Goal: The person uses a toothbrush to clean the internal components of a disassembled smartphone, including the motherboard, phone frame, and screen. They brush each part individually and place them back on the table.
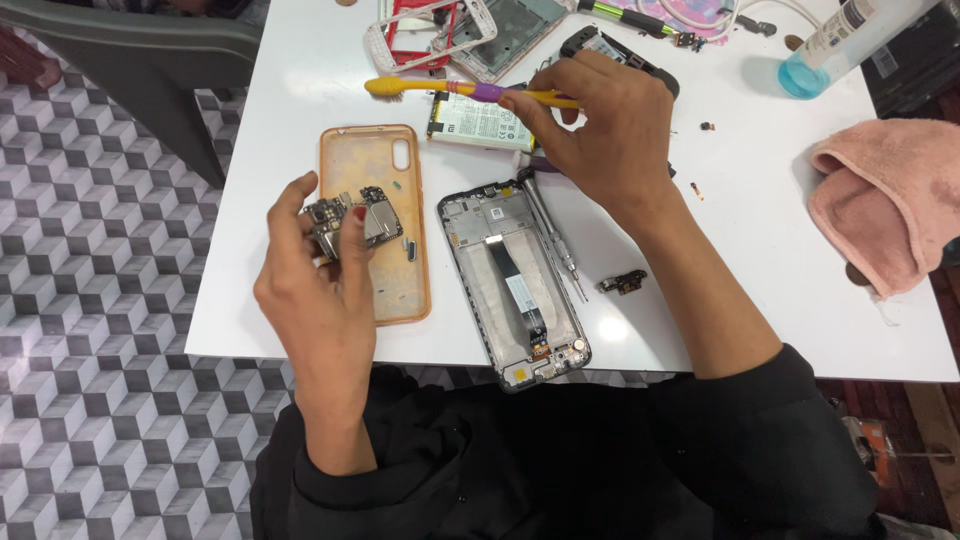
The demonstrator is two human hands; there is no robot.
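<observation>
Our right hand (610,130) grips a yellow toothbrush (460,92) with a purple band, its long axis lying nearly level across the white table (750,230), bristle head pointing to our left. Our left hand (315,270) pinches one small circuit board (350,222), grey and studded with metal shields, above one orange phone case (375,225). Beside it lies one opened phone frame (515,285), one screwdriver (550,235) and one pink cloth (885,200).

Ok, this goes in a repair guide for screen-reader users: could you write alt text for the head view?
A person's left hand holds a small circuit board while the right hand grips a yellow toothbrush. On the white table lie an opened phone frame, an orange case, a battery and a screwdriver.
</observation>
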